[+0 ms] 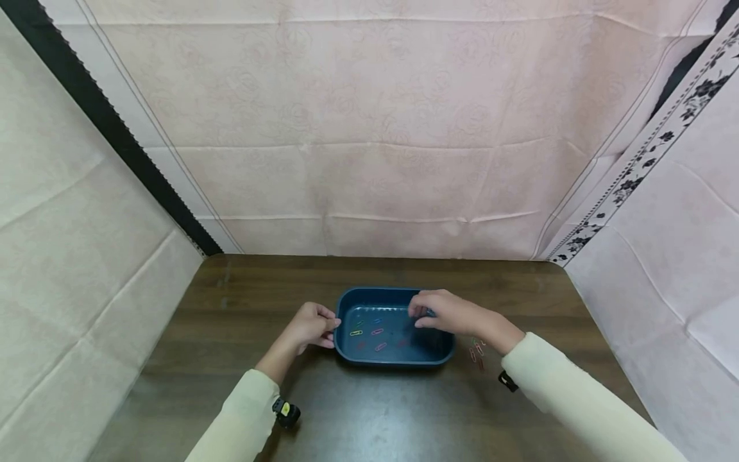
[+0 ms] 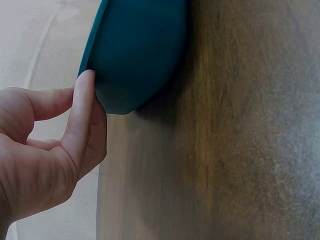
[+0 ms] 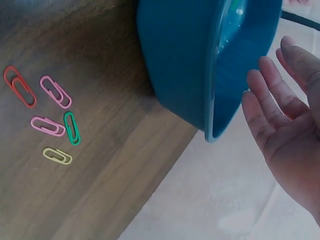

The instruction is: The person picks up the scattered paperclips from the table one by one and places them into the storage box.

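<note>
A blue plastic tray (image 1: 392, 364) sits on the table with several paper clips on its floor, among them a yellow clip (image 1: 356, 333) and a pink clip (image 1: 380, 347). At its left end, my left hand (image 1: 312, 326) pinches the rim between thumb and fingers. My right hand (image 1: 449, 312) hovers over the tray's right side, fingers loosely bent and apart; the right wrist view shows nothing held. Outside the tray's right end lie more paper clips: a red clip (image 3: 21, 87), two pink ones, a green clip (image 3: 72, 128) and a yellow clip (image 3: 58, 156).
The brown wooden table (image 1: 242, 289) ends at a pale cloth backdrop (image 1: 375, 179) behind the tray. Similar cloths hang at the left and right sides. Each wrist wears a small black camera, as on the left wrist camera (image 1: 286, 412).
</note>
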`<state>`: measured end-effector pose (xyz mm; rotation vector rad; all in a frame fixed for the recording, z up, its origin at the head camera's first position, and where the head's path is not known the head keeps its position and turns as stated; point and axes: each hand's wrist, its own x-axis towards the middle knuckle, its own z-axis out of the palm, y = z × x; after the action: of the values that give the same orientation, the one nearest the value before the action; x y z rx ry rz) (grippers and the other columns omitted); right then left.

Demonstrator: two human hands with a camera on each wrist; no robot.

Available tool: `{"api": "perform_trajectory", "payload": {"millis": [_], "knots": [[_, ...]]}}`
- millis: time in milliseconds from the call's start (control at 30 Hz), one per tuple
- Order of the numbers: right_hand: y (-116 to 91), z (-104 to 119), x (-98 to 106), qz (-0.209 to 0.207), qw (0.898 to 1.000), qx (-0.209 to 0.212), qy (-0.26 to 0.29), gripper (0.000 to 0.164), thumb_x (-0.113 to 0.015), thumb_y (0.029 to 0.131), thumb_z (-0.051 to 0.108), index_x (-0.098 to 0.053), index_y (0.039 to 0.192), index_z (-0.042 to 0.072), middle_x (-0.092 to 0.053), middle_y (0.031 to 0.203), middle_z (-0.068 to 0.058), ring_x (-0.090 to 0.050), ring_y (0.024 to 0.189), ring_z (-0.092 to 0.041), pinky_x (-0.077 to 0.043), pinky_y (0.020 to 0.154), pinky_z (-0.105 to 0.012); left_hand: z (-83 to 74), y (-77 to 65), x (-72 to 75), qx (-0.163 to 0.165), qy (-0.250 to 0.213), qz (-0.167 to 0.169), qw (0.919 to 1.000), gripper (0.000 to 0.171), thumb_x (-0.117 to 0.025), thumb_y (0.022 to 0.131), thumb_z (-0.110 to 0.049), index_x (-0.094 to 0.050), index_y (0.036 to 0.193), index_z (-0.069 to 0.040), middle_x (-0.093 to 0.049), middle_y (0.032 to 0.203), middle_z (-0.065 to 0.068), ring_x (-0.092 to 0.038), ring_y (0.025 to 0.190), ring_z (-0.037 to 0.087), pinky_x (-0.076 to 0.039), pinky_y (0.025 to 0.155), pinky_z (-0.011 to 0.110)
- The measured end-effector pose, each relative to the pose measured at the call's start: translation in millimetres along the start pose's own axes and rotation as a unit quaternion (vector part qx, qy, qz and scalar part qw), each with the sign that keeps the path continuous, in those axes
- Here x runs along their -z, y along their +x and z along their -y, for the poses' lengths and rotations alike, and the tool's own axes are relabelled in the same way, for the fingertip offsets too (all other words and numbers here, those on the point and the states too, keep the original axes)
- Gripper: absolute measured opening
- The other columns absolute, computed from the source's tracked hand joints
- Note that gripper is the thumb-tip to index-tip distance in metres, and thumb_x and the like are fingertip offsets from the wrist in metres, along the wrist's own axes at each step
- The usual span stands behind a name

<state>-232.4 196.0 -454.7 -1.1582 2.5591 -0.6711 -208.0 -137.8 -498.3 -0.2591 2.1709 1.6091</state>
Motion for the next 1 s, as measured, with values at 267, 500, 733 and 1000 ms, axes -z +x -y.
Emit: {"api": "perform_trajectory", "payload": {"millis": [267,500,733,1000], "knots": [[-17,-4,3,-0.083,0.997,-0.001,0.007,0.019,-0.073,0.098,0.017,-0.070,0.116,0.013,-0.071,0.111,-0.004,-0.068,0.103,-0.021,-0.062,0.089,-0.041,-0.8,-0.2,-0.8,-0.004,0.000,0.003,1.0000,0.020,-0.065,0.101,-0.006,-0.060,0.115,0.008,-0.062,0.092,0.018,-0.064,0.069,0.021,-0.066,0.064,0.034],[-38,-8,6,-0.171,0.984,-0.034,0.030,0.024,-0.076,0.095,0.015,-0.070,0.117,0.010,-0.071,0.114,0.000,-0.068,0.103,-0.022,-0.062,0.089,-0.043,-1.1,-1.0,-0.5,-0.005,0.001,0.000,1.0000,0.020,-0.065,0.101,-0.006,-0.060,0.115,0.008,-0.063,0.095,0.020,-0.063,0.070,0.021,-0.066,0.064,0.034],[-62,-19,2,-0.226,0.973,-0.046,0.025,0.026,-0.077,0.094,0.014,-0.070,0.119,0.010,-0.072,0.113,-0.005,-0.069,0.100,-0.024,-0.062,0.086,-0.036,-0.3,-0.4,-0.3,-0.003,-0.001,-0.002,1.0000,0.021,-0.065,0.101,-0.006,-0.060,0.115,0.008,-0.062,0.092,0.018,-0.064,0.069,0.022,-0.066,0.065,0.034],[-83,-34,-5,-0.276,0.958,-0.078,0.018,0.029,-0.079,0.090,0.009,-0.071,0.118,0.011,-0.073,0.112,0.000,-0.071,0.096,-0.021,-0.063,0.081,-0.032,0.0,0.5,0.0,0.003,0.001,-0.003,1.0000,0.020,-0.066,0.101,-0.006,-0.061,0.114,0.008,-0.062,0.090,0.018,-0.064,0.068,0.022,-0.066,0.065,0.034]]}}
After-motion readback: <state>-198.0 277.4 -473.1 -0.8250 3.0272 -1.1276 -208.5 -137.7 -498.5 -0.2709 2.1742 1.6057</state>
